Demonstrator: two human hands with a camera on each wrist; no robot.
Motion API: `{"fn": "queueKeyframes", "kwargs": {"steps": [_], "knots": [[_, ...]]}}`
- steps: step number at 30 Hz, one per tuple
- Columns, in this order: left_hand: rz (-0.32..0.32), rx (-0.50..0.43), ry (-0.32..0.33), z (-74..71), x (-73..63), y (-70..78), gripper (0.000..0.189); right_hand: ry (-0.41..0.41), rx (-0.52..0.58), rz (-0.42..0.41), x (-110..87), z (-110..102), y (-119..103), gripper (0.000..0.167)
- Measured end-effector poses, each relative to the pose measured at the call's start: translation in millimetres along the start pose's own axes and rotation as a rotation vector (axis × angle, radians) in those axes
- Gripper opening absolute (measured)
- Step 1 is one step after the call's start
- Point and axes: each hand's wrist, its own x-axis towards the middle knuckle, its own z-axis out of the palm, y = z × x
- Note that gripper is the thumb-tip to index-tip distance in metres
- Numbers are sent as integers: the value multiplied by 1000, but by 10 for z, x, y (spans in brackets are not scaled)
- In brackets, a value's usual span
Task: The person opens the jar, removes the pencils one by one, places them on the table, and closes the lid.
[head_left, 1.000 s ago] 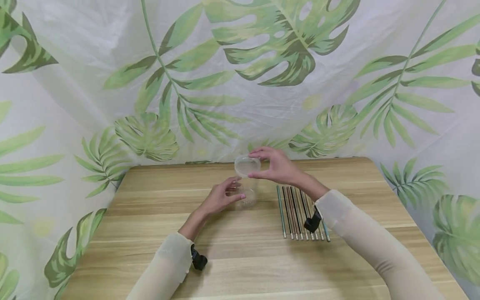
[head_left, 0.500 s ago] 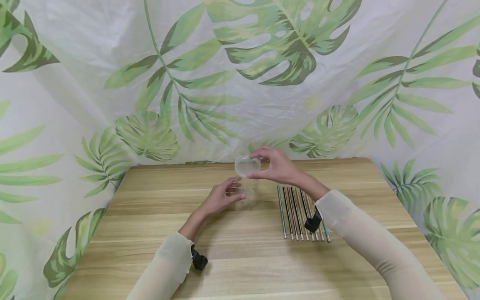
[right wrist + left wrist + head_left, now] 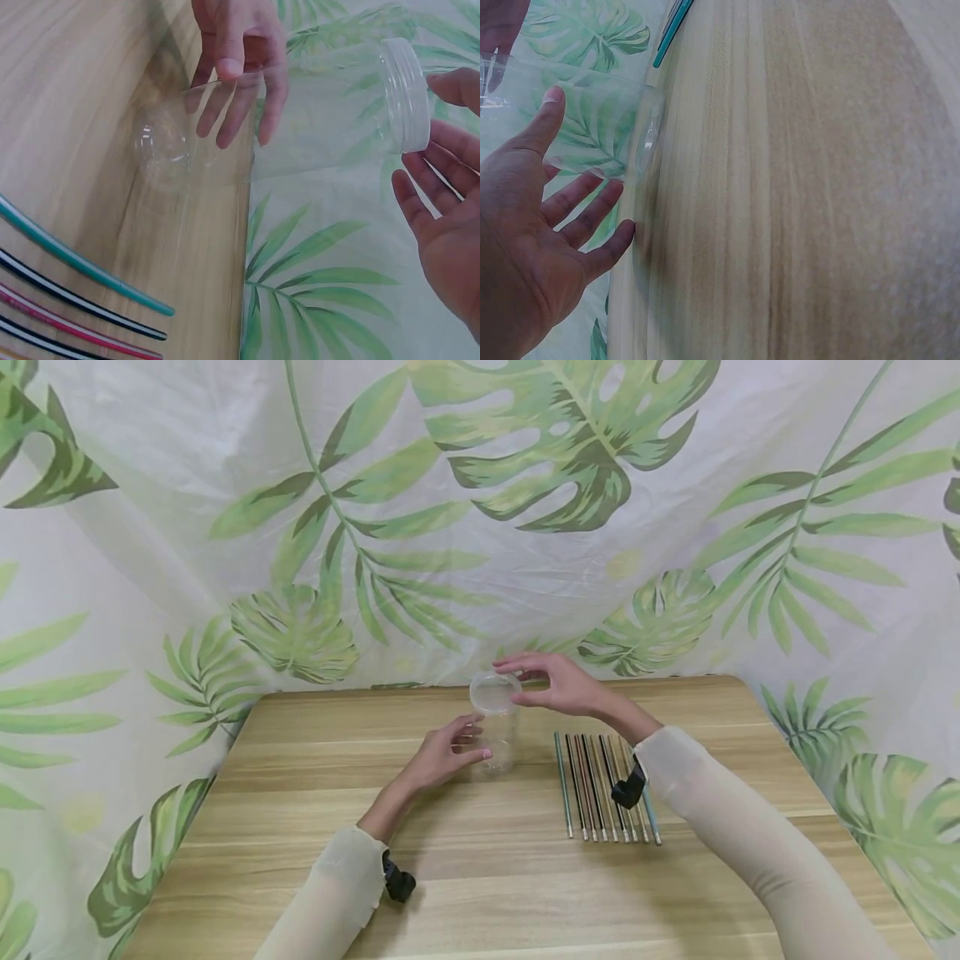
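Observation:
A clear plastic jar stands upright toward the back of the table, with a translucent white lid on its top. My left hand holds the jar's side, thumb in front and fingers behind; in the right wrist view those fingers show through the clear wall. Beside the lid is my right hand, its thumb and fingers spread loosely at the rim. The right wrist view has its fingertips right by the lid's edge, not curled tightly round it.
Several pencils lie side by side on the wooden table, right of the jar and partly under the right wrist. A leaf-patterned cloth hangs right behind the table's back edge.
My right hand's thumb and fingers have loosened from the lid and shifted slightly right. The lid now sits on the jar by itself. The left hand has stayed in place.

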Motion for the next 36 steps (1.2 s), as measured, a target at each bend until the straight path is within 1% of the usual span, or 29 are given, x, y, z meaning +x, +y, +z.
{"fn": "queueKeyframes", "kwargs": {"steps": [5,9,15,20,27,31,34,36], "knots": [[0,5,1,10,9,-4,72,-8,-52,-42,-5,1,16,51],[-3,1,3,15,14,-5,71,7,-91,-50,-4,2,20,50],[-11,3,5,17,14,-1,71,45,-163,-69,-13,14,17,51],[-9,11,6,17,3,9,70,95,-214,-73,-37,59,-14,51],[3,13,12,33,1,2,68,173,-242,-74,-56,126,-13,51],[-2,12,15,39,0,4,67,218,-245,-76,-60,163,-28,52],[-9,14,13,39,-3,9,67,227,-233,-59,-58,176,-35,53],[-11,15,12,39,-3,8,67,216,-216,-48,-58,169,-36,54]]}}
